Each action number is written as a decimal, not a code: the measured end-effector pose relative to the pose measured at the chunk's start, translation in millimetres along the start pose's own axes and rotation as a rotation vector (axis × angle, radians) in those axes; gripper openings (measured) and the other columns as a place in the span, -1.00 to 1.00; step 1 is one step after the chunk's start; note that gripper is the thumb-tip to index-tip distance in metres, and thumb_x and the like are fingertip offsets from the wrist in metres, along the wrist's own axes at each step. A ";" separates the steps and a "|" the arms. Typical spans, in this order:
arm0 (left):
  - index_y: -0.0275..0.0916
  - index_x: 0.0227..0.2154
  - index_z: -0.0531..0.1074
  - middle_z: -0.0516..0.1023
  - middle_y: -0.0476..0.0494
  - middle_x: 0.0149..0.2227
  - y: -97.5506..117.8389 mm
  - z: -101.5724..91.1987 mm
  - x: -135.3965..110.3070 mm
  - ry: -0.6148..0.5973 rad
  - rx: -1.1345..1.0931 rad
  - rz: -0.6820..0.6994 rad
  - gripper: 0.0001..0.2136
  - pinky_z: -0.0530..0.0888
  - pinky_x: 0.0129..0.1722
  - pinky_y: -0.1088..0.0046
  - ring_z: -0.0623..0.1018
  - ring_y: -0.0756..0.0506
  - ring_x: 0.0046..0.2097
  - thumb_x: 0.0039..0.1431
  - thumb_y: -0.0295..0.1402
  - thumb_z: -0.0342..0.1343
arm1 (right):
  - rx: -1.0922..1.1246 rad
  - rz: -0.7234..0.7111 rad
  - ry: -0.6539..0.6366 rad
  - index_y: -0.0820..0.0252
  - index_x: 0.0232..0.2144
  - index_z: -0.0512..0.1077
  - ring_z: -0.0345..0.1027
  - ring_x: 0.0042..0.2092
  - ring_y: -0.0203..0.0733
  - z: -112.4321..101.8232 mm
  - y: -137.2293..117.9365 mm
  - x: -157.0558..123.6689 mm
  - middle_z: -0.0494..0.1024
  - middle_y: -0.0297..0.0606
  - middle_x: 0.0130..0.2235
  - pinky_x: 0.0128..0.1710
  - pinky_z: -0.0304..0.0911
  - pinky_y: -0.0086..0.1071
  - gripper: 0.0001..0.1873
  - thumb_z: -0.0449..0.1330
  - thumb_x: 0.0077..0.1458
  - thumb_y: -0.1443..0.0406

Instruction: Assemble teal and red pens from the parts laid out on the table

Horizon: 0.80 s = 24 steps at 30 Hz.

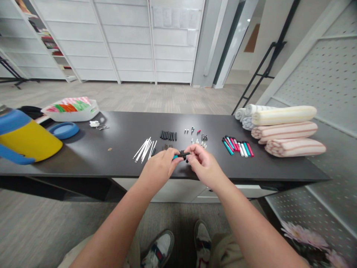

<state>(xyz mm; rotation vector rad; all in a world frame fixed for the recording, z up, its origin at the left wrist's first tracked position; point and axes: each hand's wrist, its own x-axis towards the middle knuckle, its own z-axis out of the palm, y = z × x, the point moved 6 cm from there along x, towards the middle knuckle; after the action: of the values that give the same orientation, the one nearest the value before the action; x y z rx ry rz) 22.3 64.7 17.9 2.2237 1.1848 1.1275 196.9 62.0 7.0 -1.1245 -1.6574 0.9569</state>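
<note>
Just above the desk's front edge, my left hand (163, 162) is closed round a pen (183, 154) with a black section and a bit of blue showing. My right hand (205, 163) pinches at the pen's right end; whether a small part is between those fingertips, I cannot tell. Left of my hands lie several thin white pen refills (143, 149). Behind them are short black tubes (168, 135) in a row and small springs (167, 147), partly hidden by my left hand. Small silver pen parts (204, 137) lie beyond my right hand. Coloured pen barrels (238, 146) are lined up further right.
Rolled towels (290, 132) are stacked on the desk's right end. At the left stand a yellow and blue jug (30, 136), a blue lid (64, 130) and a white basket (93, 111) of colourful items. Scissors (102, 127) lie near the basket.
</note>
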 end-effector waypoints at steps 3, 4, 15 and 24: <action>-0.11 -0.21 0.57 0.57 -0.14 -0.29 -2.0 -0.1 -1.2 0.016 -0.028 -0.007 -0.89 0.39 -0.15 0.38 0.52 -0.19 -0.23 0.35 -0.21 0.23 | -0.063 -0.020 -0.026 0.08 -0.10 0.46 0.06 -0.49 -0.28 0.0 -4.4 -1.1 0.14 -0.50 -0.51 -0.45 0.05 -0.39 -0.80 0.20 0.31 0.14; -0.11 -0.21 0.56 0.57 -0.15 -0.29 -1.6 0.6 -1.5 0.008 -0.021 0.002 -0.89 0.39 -0.14 0.38 0.52 -0.19 -0.22 0.36 -0.22 0.22 | -0.074 -0.007 -0.015 0.08 -0.13 0.48 0.04 -0.49 -0.28 -0.7 -4.2 -0.8 0.13 -0.50 -0.53 -0.46 0.02 -0.39 -0.78 0.22 0.31 0.11; -0.09 -0.17 0.59 0.61 -0.19 -0.21 -11.8 -3.4 -3.7 -0.064 0.048 0.078 -0.85 0.36 -0.07 0.33 0.52 -0.23 -0.14 0.35 -0.16 0.23 | -0.235 -0.013 0.042 0.09 -0.26 0.61 0.11 -0.52 -0.26 -3.4 -3.2 1.0 0.25 -0.46 -0.59 -0.49 -0.02 -0.35 -0.76 0.29 0.27 0.07; -0.09 -0.09 0.56 0.64 -0.20 -0.15 -13.1 1.2 -5.0 -0.110 0.171 0.118 -0.81 0.36 -0.06 0.31 0.55 -0.23 -0.10 0.43 -0.15 0.13 | -0.406 -0.041 0.022 0.09 -0.28 0.59 0.24 -0.48 -0.24 -6.2 -8.6 -1.7 0.44 -0.38 -0.51 -0.44 0.06 -0.34 -0.66 0.17 0.38 0.02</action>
<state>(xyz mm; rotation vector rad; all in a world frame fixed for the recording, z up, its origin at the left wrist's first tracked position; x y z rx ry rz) 15.0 68.1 6.5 2.4794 1.1570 0.9644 200.8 58.6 16.5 -1.3525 -1.9010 0.5911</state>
